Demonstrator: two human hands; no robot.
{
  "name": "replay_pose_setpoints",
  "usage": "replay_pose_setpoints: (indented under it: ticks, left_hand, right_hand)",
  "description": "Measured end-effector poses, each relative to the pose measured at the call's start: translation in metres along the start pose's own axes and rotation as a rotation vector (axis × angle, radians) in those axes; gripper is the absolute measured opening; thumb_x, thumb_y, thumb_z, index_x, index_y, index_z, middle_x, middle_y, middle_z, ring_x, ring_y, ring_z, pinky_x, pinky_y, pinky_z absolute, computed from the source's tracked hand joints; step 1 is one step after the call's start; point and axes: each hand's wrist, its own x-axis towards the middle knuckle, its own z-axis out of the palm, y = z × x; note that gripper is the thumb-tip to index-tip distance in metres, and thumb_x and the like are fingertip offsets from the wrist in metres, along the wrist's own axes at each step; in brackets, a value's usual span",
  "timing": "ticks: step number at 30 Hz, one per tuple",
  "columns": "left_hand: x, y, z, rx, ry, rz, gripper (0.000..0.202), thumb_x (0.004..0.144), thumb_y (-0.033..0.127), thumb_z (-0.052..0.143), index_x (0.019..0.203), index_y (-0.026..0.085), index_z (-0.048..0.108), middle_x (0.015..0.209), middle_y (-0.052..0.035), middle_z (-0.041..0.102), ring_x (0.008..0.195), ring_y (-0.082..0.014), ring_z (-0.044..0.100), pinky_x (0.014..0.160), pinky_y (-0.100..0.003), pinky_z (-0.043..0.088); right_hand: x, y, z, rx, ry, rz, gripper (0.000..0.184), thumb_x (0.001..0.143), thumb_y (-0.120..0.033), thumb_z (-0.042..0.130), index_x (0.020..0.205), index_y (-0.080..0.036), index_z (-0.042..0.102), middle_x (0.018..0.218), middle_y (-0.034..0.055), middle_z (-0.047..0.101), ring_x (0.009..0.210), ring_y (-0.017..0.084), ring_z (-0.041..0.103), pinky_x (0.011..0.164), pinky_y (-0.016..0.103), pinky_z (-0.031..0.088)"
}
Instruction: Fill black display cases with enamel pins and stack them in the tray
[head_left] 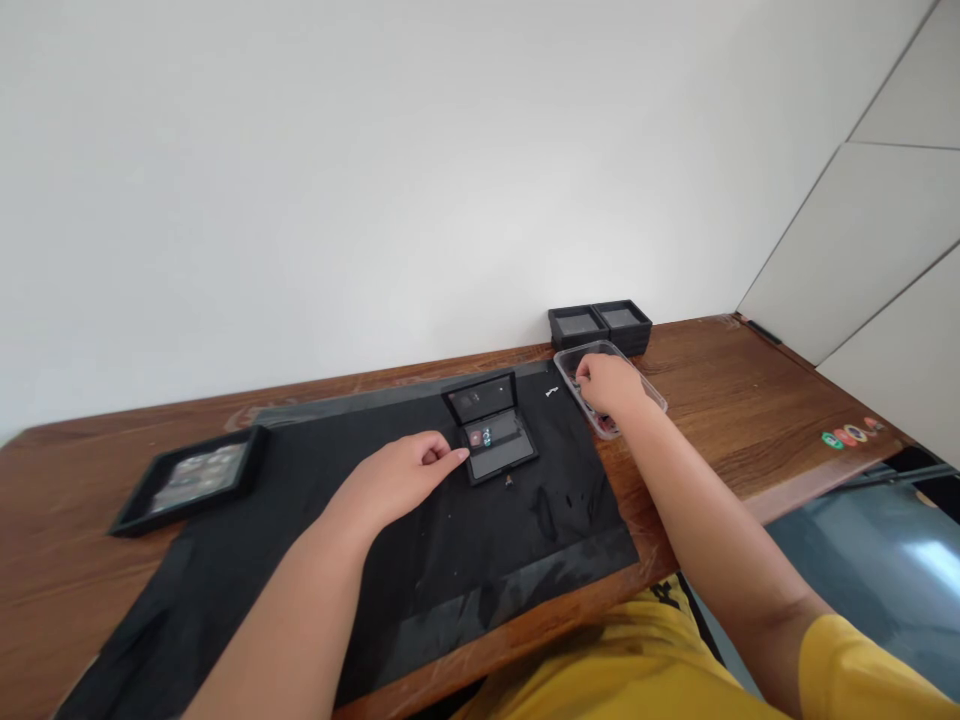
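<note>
Right hand (609, 382) curled down inside tub (582, 403); can't tell what it has. Left hand (405, 475) loosely curled, thumb at left edge of open case (504, 458), hold unclear. Case sits on mat (487, 535), beads (486, 437) inside. Trays (578, 322) behind tub.

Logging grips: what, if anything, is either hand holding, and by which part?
Cannot tell. Left hand: at left edge of the open black rectangular case; right hand: grip unclear, inside the clear plastic tub.
</note>
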Motion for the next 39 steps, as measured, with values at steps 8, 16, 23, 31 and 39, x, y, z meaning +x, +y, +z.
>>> replay_pose_setpoints:
  ticks: [8,16,23,31,39]
  left_hand:
    - [0.0,-0.002,0.001,-0.011,0.008,0.018,0.046,0.081,0.065,0.042,0.072,0.024,0.06,0.074,-0.0038,0.068,0.069,-0.0234,0.063,0.059,-0.031,0.038]
    - [-0.001,-0.001,0.001,-0.006,0.014,0.01,0.043,0.082,0.063,0.043,0.07,0.024,0.059,0.072,-0.0037,0.069,0.066,-0.0229,0.063,0.058,-0.031,0.037]
    - [-0.001,0.0,0.0,0.02,-0.006,0.005,0.045,0.082,0.065,0.04,0.07,0.024,0.057,0.073,-0.0035,0.068,0.068,-0.023,0.063,0.059,-0.031,0.037]
    - [0.0,-0.002,0.001,0.012,0.013,0.018,0.045,0.082,0.064,0.042,0.069,0.024,0.057,0.071,-0.0036,0.066,0.066,-0.0226,0.061,0.058,-0.031,0.037]
    - [-0.002,-0.001,0.003,0.005,0.041,0.025,0.044,0.081,0.063,0.042,0.067,0.024,0.056,0.068,-0.003,0.065,0.062,-0.0215,0.059,0.057,-0.031,0.036]
  right_hand:
    - [-0.003,0.001,-0.001,0.027,-0.037,-0.035,0.022,0.085,-0.018,0.064,0.101,-0.026,0.076,0.117,0.0062,0.074,0.106,0.024,0.066,0.088,0.031,0.048]
    - [-0.004,-0.001,-0.002,0.035,-0.01,-0.013,0.013,0.089,-0.022,0.061,0.097,-0.022,0.072,0.108,0.0086,0.074,0.102,0.024,0.066,0.085,0.032,0.047]
    - [-0.003,0.0,-0.007,0.162,0.189,0.013,0.01,0.092,-0.029,0.059,0.097,-0.024,0.067,0.103,0.0048,0.075,0.096,0.022,0.066,0.079,0.031,0.046]
    - [-0.002,0.003,-0.009,0.373,0.247,-0.006,0.009,0.094,-0.029,0.058,0.096,-0.022,0.064,0.093,0.0037,0.076,0.089,0.019,0.068,0.079,0.029,0.045]
    - [-0.002,0.003,-0.012,0.474,0.278,-0.061,0.025,0.097,-0.035,0.048,0.084,-0.02,0.063,0.087,0.0039,0.072,0.08,0.018,0.064,0.074,0.028,0.043]
